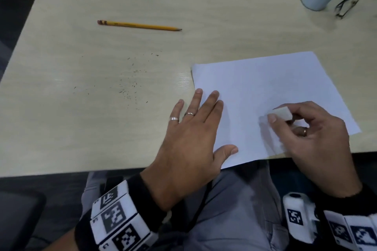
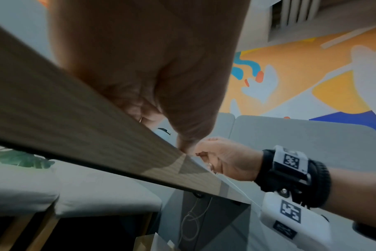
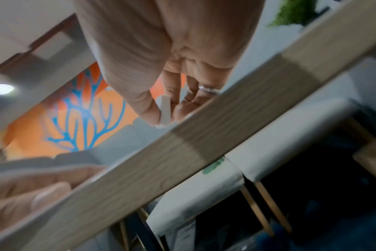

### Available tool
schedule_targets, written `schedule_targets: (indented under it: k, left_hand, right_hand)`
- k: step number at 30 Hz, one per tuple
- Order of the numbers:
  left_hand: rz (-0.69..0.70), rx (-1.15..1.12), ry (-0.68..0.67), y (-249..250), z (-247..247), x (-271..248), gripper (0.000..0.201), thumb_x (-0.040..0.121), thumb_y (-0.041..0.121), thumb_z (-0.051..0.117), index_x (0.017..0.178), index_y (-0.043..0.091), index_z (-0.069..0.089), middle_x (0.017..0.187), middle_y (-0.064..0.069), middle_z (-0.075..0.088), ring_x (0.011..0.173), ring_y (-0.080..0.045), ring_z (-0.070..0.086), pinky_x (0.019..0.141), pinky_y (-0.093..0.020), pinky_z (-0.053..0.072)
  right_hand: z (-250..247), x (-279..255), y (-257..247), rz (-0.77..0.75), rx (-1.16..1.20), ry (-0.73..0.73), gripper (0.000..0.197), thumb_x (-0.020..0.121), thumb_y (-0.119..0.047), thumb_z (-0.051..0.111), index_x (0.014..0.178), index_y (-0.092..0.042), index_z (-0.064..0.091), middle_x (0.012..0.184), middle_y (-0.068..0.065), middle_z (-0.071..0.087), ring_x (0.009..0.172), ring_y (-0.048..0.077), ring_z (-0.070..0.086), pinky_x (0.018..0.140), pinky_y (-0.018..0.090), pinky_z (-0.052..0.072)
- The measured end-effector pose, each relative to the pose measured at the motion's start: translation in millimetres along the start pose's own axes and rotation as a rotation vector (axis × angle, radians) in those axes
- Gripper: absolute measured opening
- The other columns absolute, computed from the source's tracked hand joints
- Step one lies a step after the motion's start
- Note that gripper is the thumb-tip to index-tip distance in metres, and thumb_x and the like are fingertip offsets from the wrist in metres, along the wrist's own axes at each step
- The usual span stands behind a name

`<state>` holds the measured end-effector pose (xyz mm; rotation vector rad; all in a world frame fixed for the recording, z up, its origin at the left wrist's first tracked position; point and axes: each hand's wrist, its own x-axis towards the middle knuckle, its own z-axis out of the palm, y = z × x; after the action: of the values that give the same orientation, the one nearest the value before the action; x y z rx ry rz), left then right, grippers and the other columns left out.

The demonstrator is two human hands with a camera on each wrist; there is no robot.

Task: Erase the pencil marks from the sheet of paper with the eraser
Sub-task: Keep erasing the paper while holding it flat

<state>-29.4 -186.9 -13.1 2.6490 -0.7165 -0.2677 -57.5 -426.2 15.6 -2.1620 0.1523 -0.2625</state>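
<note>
Erasing step in hand, I judge. My right hand (image 1: pixel 312 128) pinches the eraser (image 1: pixel 282 113) on the sheet of paper (image 1: pixel 265 87), at the desk (image 1: pixel 81 128) edge's 5 o'clock. Left hand (image 1: pixel 191 132), fingers flat, pins the sheet's 9 o'clock edge. No marks discernible; next calls for checking, then rubbing.

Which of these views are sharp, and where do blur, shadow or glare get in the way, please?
Head view: fairly sharp; the right hand throws a soft shadow on the sheet of paper, a small glare patch sits on the table, and any pencil marks are too faint to see. Left wrist view: dim, table edge blurred. Right wrist view: motion-blurred, though the eraser shows.
</note>
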Motion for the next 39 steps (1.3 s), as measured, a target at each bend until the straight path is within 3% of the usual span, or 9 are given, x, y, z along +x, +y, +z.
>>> schedule_targets:
  k: [5, 9, 13, 17, 19, 24, 29, 34, 39]
  left_hand:
    - [0.027, -0.026, -0.052, 0.6, -5.1, 5.3, 0.088, 0.095, 0.071, 0.034, 0.169, 0.026, 0.015, 0.175, 0.015, -0.004, 0.160, -0.011, -0.017, 0.129, -0.048, -0.011]
    - [-0.001, -0.004, -0.080, 3.3, -10.0, 6.2, 0.086, 0.100, 0.071, 0.029, 0.169, 0.028, 0.002, 0.173, 0.017, -0.017, 0.157, -0.008, -0.026, 0.128, -0.045, -0.016]
    - [-0.004, -0.007, -0.118, 7.3, -14.5, 6.1, 0.089, 0.102, 0.069, 0.038, 0.168, 0.028, -0.006, 0.171, 0.017, -0.025, 0.155, -0.009, -0.031, 0.127, -0.045, -0.020]
    - [0.002, -0.022, -0.092, 4.9, -12.3, 6.0, 0.088, 0.101, 0.072, 0.033, 0.168, 0.027, -0.003, 0.172, 0.016, -0.023, 0.155, -0.009, -0.031, 0.126, -0.044, -0.021]
    - [0.007, -0.026, -0.073, 3.6, -11.3, 5.9, 0.087, 0.102, 0.073, 0.031, 0.169, 0.027, -0.001, 0.173, 0.016, -0.021, 0.156, -0.009, -0.030, 0.127, -0.044, -0.021]
    - [-0.002, -0.022, -0.093, 5.4, -13.9, 6.5, 0.089, 0.102, 0.070, 0.037, 0.168, 0.028, -0.005, 0.171, 0.018, -0.024, 0.155, -0.008, -0.032, 0.126, -0.044, -0.021]
    - [-0.002, -0.034, -0.077, 3.1, -8.1, 5.9, 0.096, 0.088, 0.079, 0.011, 0.169, 0.028, 0.004, 0.173, 0.017, -0.017, 0.157, -0.008, -0.028, 0.125, -0.041, -0.023]
    - [-0.008, -0.054, -0.081, 5.9, -15.0, 6.1, 0.088, 0.103, 0.071, 0.037, 0.168, 0.029, -0.003, 0.171, 0.019, -0.023, 0.155, -0.007, -0.031, 0.126, -0.042, -0.023]
    - [-0.005, -0.040, -0.080, 2.7, -8.2, 7.0, 0.096, 0.089, 0.080, 0.016, 0.169, 0.028, 0.001, 0.172, 0.019, -0.020, 0.155, -0.007, -0.030, 0.126, -0.042, -0.022]
  right_hand:
    - [28.9, -26.0, -19.2, -0.071, -0.035, -0.133, 0.016, 0.088, -0.014, 0.085, 0.096, -0.024, 0.075, 0.080, -0.005, 0.071, 0.060, 0.017, 0.065, 0.057, 0.021, 0.050]
    - [32.5, -17.3, -5.8, -0.163, -0.141, -0.148, 0.018, 0.088, -0.005, 0.083, 0.092, -0.021, 0.073, 0.075, -0.003, 0.062, 0.062, 0.019, 0.058, 0.060, 0.032, 0.047]
    - [-0.6, 4.7, 14.6, -0.051, -0.171, -0.021, 0.019, 0.090, -0.010, 0.082, 0.089, -0.028, 0.076, 0.071, 0.000, 0.052, 0.062, 0.022, 0.048, 0.062, 0.042, 0.043]
    - [26.3, -9.7, -12.8, -0.188, -0.163, -0.119, 0.008, 0.092, -0.012, 0.082, 0.091, -0.019, 0.078, 0.074, -0.007, 0.055, 0.066, 0.015, 0.053, 0.063, 0.020, 0.040]
    - [36.4, -15.1, -11.9, -0.210, -0.171, -0.172, 0.010, 0.093, -0.008, 0.081, 0.089, -0.016, 0.076, 0.074, -0.005, 0.055, 0.066, 0.014, 0.054, 0.064, 0.017, 0.038]
    - [11.5, 1.7, 6.5, -0.140, -0.213, -0.016, 0.015, 0.092, -0.003, 0.080, 0.086, -0.016, 0.076, 0.073, 0.001, 0.055, 0.066, 0.011, 0.051, 0.065, 0.015, 0.036]
    - [43.3, -14.4, -14.4, -0.253, -0.229, -0.147, 0.011, 0.094, -0.010, 0.079, 0.085, -0.015, 0.075, 0.074, -0.003, 0.057, 0.069, 0.016, 0.057, 0.066, 0.025, 0.044]
    - [7.2, 9.0, 13.2, -0.130, -0.251, 0.031, 0.017, 0.092, -0.004, 0.080, 0.082, -0.017, 0.075, 0.073, 0.002, 0.055, 0.066, 0.016, 0.051, 0.064, 0.026, 0.040]
    - [43.8, -15.7, -12.6, -0.260, -0.267, -0.108, 0.011, 0.093, -0.008, 0.078, 0.085, -0.014, 0.075, 0.075, -0.003, 0.056, 0.071, 0.015, 0.056, 0.067, 0.026, 0.045]
